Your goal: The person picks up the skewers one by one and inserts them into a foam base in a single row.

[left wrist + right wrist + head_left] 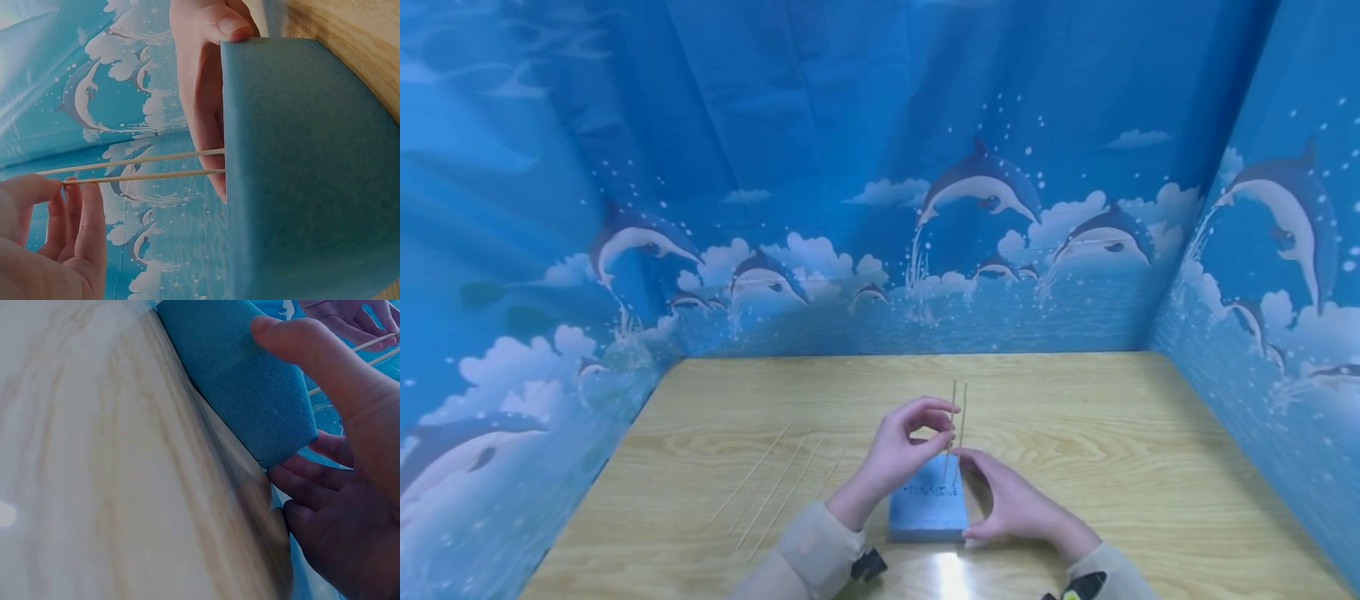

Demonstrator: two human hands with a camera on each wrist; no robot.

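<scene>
Blue printed backdrop point(850, 125), one: dolphins, clouds and sea, hung behind and at both sides.

Worktop point(1075, 400), one: pale wood grain, smooth.

Foam block point(928, 529), one: blue, flat-topped, lying on the worktop near its front edge. Probably light, fairly stiff, apt to dent under hard fingertips and to slide on the smooth wood; best taken by its opposite sides, clear of the top.

Right hand point(1011, 496), one of the pair of hands: thumb and fingers well parted, gripping the block at its right side, thumb on the near face, fingers towards the far end.

Left hand point(906, 437): raised above the block, thumb and fingertips brought together on one upright stick, remaining fingers loosely bent.

Loose sticks point(751, 472), several: slender, lying roughly parallel on the worktop left of the block.

Held stick point(162, 175) and second stick point(169, 156): side by side, lower ends meeting the block's top, likely pushed in. Thin, light, liable to bend or snap; pinch low and push straight.

Dark specks point(928, 490): on the block's top; whether holes, cannot tell.
</scene>
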